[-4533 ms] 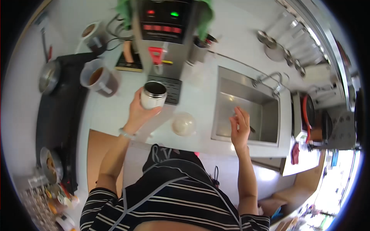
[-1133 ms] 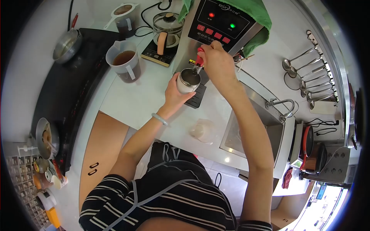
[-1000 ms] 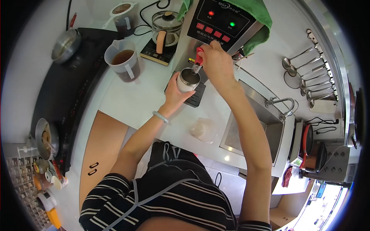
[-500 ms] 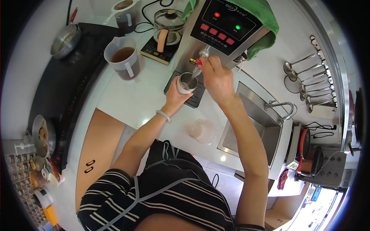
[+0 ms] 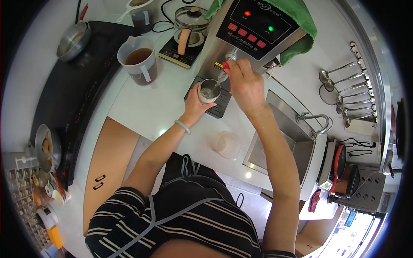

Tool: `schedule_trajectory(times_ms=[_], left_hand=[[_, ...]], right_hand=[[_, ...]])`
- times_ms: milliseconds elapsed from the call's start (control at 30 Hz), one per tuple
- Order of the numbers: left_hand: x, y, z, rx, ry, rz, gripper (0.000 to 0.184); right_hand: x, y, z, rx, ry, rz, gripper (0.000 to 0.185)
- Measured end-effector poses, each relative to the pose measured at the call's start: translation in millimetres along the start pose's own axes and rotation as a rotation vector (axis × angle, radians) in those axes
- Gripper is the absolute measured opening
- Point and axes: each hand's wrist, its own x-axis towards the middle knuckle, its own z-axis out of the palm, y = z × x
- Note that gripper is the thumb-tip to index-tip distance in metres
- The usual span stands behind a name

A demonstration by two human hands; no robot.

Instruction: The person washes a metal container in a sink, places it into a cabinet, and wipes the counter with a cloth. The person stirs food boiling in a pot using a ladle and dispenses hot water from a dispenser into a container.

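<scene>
My left hand (image 5: 195, 104) is wrapped round a white cup with a metal rim (image 5: 209, 91), held tilted under the spout of the water dispenser (image 5: 247, 32). Water runs from the spout into the cup, and liquid shows inside. My right hand (image 5: 246, 84) pinches the red tap handle (image 5: 225, 66), most of which its fingers hide. Below the cup lies the dark drip tray (image 5: 221, 104). A translucent whitish container (image 5: 227, 144) is on the counter nearer to me. The dispenser shows one red and one green light.
A measuring jug of brown liquid (image 5: 138, 58) and a glass kettle (image 5: 191, 28) stand left of the dispenser. Further left is a black cooktop (image 5: 69, 84) with pans. At the right are a sink (image 5: 279, 133), hanging ladles (image 5: 340, 73) and a red pan (image 5: 340, 161).
Since the earliest frame, my left hand has brought the cup under the spout and my right hand has taken hold of the tap handle. The handle has been pulled down, and water now flows.
</scene>
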Motion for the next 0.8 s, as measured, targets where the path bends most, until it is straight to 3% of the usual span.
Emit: schedule_trajectory(times_ms=[800], left_hand=[[-0.3,0.9,-1.1,-0.088,-0.026,-0.059,0.091]], right_hand=[[0.7,-2.3,-1.1,-0.010,0.002,0.021,0.018]])
